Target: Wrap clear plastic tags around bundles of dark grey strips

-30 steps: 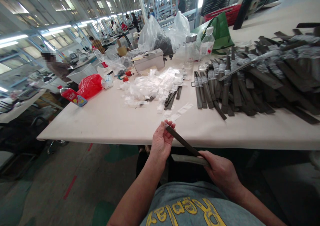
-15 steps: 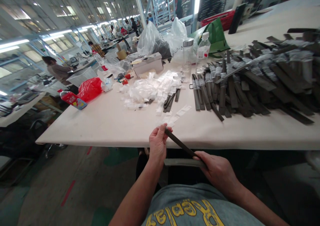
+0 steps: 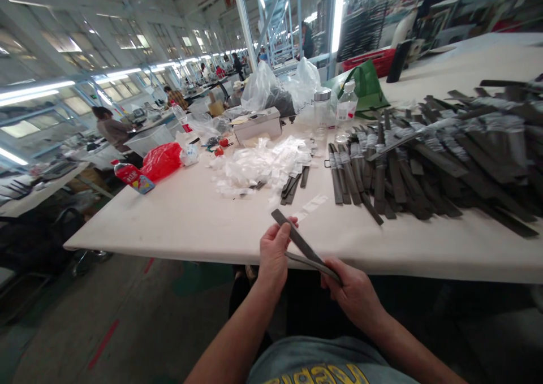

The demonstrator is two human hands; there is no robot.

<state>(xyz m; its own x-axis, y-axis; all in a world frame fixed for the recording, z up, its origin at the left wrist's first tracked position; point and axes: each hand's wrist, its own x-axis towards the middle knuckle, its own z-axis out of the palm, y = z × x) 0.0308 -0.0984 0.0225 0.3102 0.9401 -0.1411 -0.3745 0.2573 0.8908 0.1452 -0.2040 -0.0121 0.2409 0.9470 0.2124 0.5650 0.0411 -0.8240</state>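
A dark grey fabric strap [image 3: 303, 242] is stretched between my two hands at the table's front edge. My left hand [image 3: 275, 254] pinches it near its flat end, thumb on top, with the tip sticking out beyond the fingers. My right hand [image 3: 352, 289] closes round the strap where it doubles back; a second length runs beneath toward my left wrist. Just past my left fingertips lies a row of white tags [image 3: 313, 206]. Farther back is a pile of white plastic pieces [image 3: 265, 163], with a few dark straps [image 3: 292, 187] at its right side.
A heap of dark straps with white wrapping [image 3: 445, 158] covers the table's right side. Behind stand a glass jar [image 3: 322, 108], a clear bottle [image 3: 347, 104], a green bag [image 3: 368, 90] and a white box [image 3: 257, 126]. To the left lie a red bag [image 3: 162, 163] and a red-labelled bottle [image 3: 132, 177].
My left hand has shifted so the strap's flat end shows past its fingers. My hands are closer together, and the strap's lower length has swung up. The view has tilted upward slightly.
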